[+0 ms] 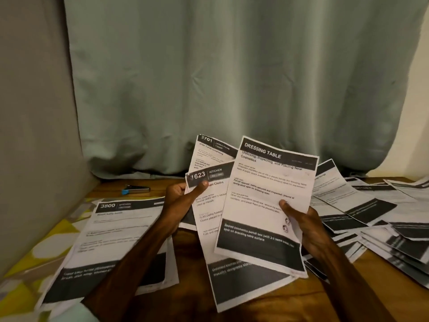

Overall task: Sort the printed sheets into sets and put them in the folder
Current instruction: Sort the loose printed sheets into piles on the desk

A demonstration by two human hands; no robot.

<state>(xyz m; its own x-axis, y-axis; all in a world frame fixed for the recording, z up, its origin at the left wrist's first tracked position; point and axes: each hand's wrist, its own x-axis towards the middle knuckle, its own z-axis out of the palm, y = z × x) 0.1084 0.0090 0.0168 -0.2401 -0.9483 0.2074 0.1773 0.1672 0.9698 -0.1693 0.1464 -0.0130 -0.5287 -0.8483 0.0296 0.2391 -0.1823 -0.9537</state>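
Note:
My left hand (183, 201) pinches two printed sheets raised above the table: a "KITCHEN" sheet (210, 205) in front and a "LIVING ROOM" sheet (210, 151) behind it. To their right, my right hand (306, 225) grips a "DRESSING TABLE" sheet (264, 201), thumb on its face; this sheet overlaps the kitchen one. A set of sheets topped by another kitchen page (116, 240) lies flat at the left. A loose spread of several printed sheets (376, 212) covers the table's right side. No folder shows in view.
The wooden table (192, 291) stands against a pale green curtain (232, 89). A grey panel (34, 135) rises on the left, with yellow-patterned fabric (58, 238) below it. A small blue and silver object (135, 189) lies near the table's back edge.

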